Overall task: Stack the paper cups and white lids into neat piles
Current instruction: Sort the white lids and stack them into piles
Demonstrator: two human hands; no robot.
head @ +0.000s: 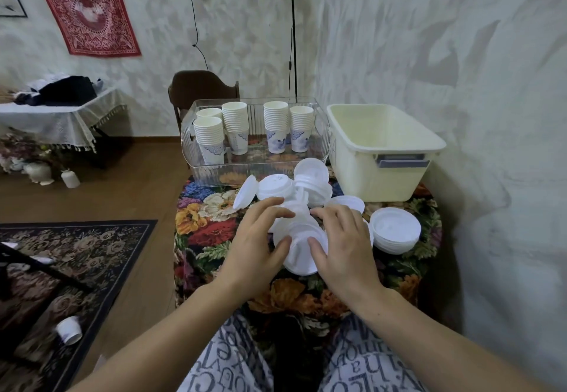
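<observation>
A loose heap of white lids (306, 183) lies on the small table with a floral cloth (211, 232). My left hand (254, 250) and my right hand (343, 247) grip a short tilted stack of white lids (302, 253) from both sides, thumbs on its near face, fingers curled over its top. A neat pile of white lids (395, 229) sits to the right of my hands. Several stacks of paper cups (234, 126) with blue print stand upright in a clear plastic bin (214, 170) behind the heap.
A cream plastic tub (383, 158) stands at the table's back right, against the wall. A dark chair (199, 85) is behind the clear bin. One paper cup (69, 329) lies on the patterned rug (76, 253) at lower left.
</observation>
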